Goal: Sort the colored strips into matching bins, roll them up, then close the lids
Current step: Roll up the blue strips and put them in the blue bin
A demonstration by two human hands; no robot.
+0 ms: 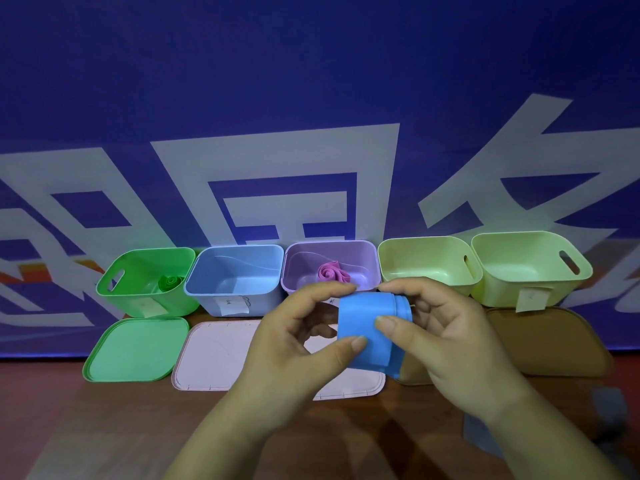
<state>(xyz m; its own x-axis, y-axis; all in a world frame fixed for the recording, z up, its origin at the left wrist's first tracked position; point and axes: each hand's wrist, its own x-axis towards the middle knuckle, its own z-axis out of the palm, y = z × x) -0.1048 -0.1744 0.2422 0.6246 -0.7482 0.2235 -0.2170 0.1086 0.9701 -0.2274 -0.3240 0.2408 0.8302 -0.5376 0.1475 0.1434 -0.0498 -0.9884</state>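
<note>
A blue strip (367, 327), partly rolled into a coil, is held above the table in front of the purple bin (370, 261). My left hand (298, 337) pinches its left edge between thumb and fingers. My right hand (446, 337) grips its right side, thumb across the front. The blue bin (207, 271) stands to the left with nothing visible inside. A rolled green strip (170, 283) lies in the green bin (114, 271). A rolled purple strip (333, 271) lies in the purple bin.
Two pale yellow-green bins (391, 258) (581, 268) stand at the right. A green lid (135, 349), pale pink lids (214, 355) and brown lids (550, 341) lie on the wooden table in front of the row. A blue banner hangs behind.
</note>
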